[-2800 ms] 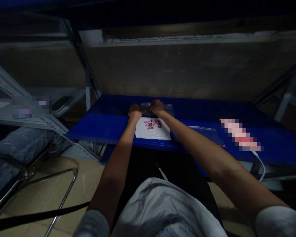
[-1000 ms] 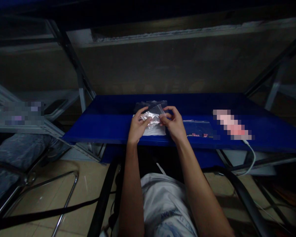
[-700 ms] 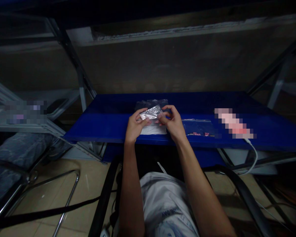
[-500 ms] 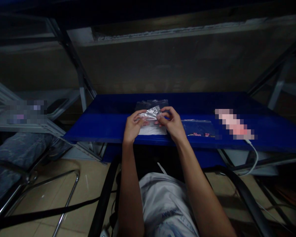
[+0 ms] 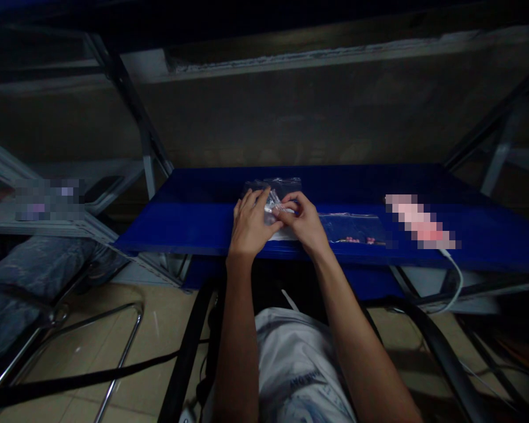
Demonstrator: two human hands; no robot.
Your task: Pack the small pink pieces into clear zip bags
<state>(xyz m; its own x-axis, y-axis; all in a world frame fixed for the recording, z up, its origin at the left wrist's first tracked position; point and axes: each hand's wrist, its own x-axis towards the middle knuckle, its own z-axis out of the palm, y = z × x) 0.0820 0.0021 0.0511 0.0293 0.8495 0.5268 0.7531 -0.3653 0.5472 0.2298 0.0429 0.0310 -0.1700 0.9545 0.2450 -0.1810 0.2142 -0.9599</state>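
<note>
A small shiny clear plastic bag (image 5: 273, 201) is between my two hands, partly covered by them. My left hand (image 5: 252, 226) lies over its left side, fingers stretched forward and slightly apart. The thumb and fingers of my right hand (image 5: 303, 220) pinch the bag's right side. Beneath them is a white sheet-like thing (image 5: 284, 234), mostly hidden. Behind my fingers another clear plastic bag (image 5: 286, 187) lies on the blue tabletop (image 5: 194, 217). To the right of my right hand rests a flat clear zip bag (image 5: 352, 226) with small pink pieces in its lower part.
A pixelated pink object (image 5: 418, 220) with a white cable (image 5: 456, 279) lies on the right of the table. Metal frame bars (image 5: 134, 106) rise at the left. A neighbouring table (image 5: 48, 226) holds a dark flat object, with another person's leg (image 5: 30, 276) below.
My left hand has turned from pinching the bag's left side to lying over it with fingers stretched. The bag is now more covered. My right hand has shifted slightly left.
</note>
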